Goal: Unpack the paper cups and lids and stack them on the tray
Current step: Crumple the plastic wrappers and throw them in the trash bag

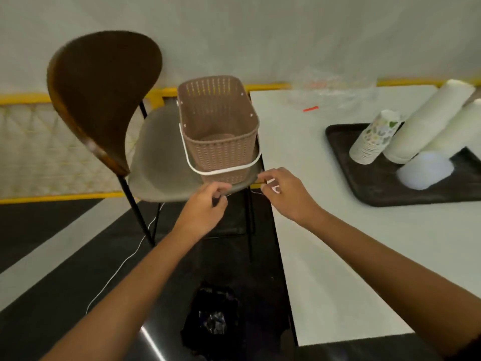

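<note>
Pinching thin white thread (229, 195) near table edge (279, 246), left hand (205, 208) and right hand (283, 192) fingers clenched.

A white rectangular table (325, 217) carries a black rectangular plastic tray (364, 183) near its right edge; behind the tray lies crumpled clear plastic wrapping (335, 92) with a small red strip (310, 109).

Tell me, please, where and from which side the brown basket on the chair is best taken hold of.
Grip the basket by its white handle, coming from the near side. The handle is folded down across the near wall as a free loop facing the hands, while the far side sits toward the chair back. Lifting it from the middle should probably keep the basket level.
</note>
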